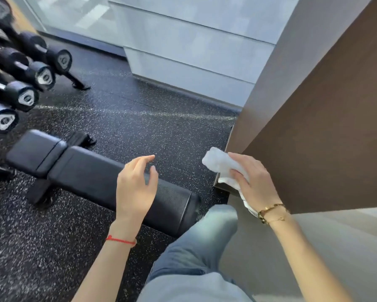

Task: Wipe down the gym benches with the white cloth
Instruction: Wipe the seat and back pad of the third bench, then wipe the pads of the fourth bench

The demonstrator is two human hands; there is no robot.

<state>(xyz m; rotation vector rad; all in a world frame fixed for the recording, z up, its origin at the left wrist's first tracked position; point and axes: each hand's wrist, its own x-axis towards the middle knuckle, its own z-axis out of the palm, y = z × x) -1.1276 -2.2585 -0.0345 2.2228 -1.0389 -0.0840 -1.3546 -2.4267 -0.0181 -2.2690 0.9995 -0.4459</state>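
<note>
My right hand [254,177] is clamped on the white cloth [221,165], bunched, off to the right of the bench [85,168], not touching it. Left hand [135,186] hovers over the pad, fingers loose and apart, holding nothing. Wipe looks unstarted; whole bench left. Dumbbells [26,73] beyond.

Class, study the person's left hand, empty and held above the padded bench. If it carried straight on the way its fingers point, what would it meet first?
The left hand points away and slightly right, past the long black padded gym bench. Likely first contact: the black speckled rubber floor, though depth is unclear.
</note>
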